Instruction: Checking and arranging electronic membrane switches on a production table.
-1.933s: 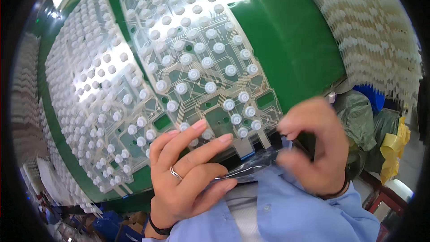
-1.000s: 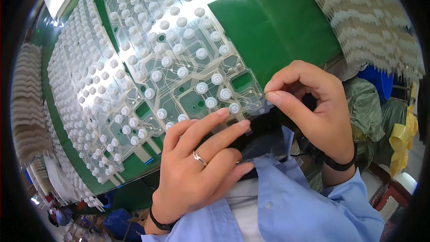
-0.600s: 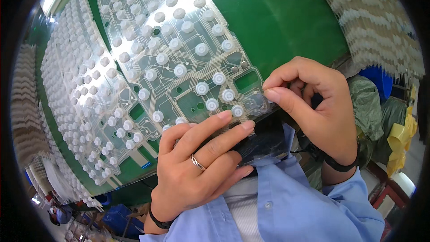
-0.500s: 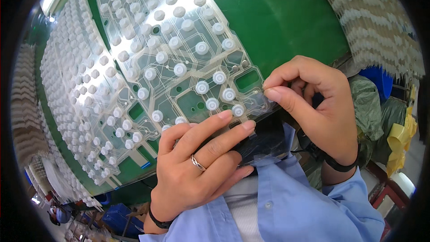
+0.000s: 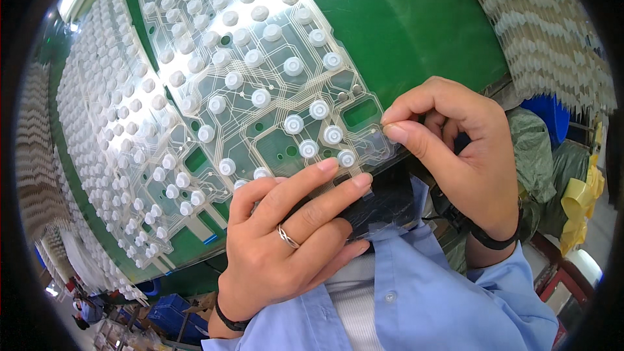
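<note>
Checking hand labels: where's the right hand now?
Head view, right of centre: the right hand pinches at the lower right corner of the clear sheet, with the left hand to its left.

Toward three o'clock, a blue bin (image 5: 552, 117) shows beside green plastic bags (image 5: 530, 153) and crumpled yellow plastic (image 5: 580, 203). A blue container (image 5: 172, 315) sits at seven o'clock.

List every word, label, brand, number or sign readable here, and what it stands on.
None can be read.
Clear circuit sheet: any tiny marks among its traces are too small to read.
Yellow plastic and green bag: no legible print.
Blue shirt: no lettering shows.
</note>
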A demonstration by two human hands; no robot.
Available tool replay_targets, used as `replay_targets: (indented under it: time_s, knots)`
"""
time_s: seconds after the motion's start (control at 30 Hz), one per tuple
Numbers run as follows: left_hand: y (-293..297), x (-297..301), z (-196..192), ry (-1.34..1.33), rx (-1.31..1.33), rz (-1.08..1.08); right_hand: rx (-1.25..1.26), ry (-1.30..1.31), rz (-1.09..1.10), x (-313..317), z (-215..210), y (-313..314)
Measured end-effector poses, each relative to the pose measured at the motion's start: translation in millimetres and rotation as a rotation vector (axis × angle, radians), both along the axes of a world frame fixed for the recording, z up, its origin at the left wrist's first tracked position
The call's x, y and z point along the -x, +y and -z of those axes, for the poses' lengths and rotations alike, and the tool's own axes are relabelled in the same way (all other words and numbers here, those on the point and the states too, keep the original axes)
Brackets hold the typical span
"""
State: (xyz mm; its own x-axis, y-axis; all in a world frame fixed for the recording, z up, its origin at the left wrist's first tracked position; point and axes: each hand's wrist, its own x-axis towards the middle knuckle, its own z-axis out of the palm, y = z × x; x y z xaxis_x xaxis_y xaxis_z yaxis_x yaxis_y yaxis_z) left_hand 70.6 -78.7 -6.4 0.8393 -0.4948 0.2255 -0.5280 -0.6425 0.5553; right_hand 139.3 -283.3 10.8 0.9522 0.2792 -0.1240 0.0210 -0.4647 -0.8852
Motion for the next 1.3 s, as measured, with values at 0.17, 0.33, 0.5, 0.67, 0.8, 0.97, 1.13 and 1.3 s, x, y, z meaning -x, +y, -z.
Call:
replay_targets:
  time_s: [0.17, 0.33, 0.5, 0.67, 0.8, 0.97, 1.13, 1.3]
  knots:
    - [-3.3, 0.8, -2.9, 0.012, -0.098, -0.001, 0.005, -0.016, -0.020, 0.1, 1.9, -1.2]
    - [-3.6, 1.8, -2.4, 0.018, -0.094, -0.008, 0.003, -0.014, -0.044, 2.0, 0.0, -3.5]
    - [-3.9, 2.5, -2.8, 0.033, -0.084, -0.012, 0.110, -0.121, -0.077, 6.5, 1.0, -3.4]
    - [-3.3, 0.6, -4.5, 0.021, -0.069, 0.003, 0.075, -0.079, 0.129, 11.8, 0.5, 7.2]
    - [5.0, 16.0, -17.5, 0.074, 0.128, -0.053, -0.044, -0.085, 0.028, 25.5, -3.5, 2.9]
    - [13.6, 34.0, -18.7, 0.250, 0.226, -0.144, -0.118, -0.119, -0.383, 45.1, -23.4, 18.0]
    - [20.7, 48.0, -19.0, 0.165, 0.245, -0.210, -0.153, -0.152, -0.383, 58.4, -18.5, 36.5]
    - [35.1, 57.6, -23.8, 0.155, 0.216, -0.285, -0.218, -0.147, -0.463, 59.1, -22.7, 49.3]
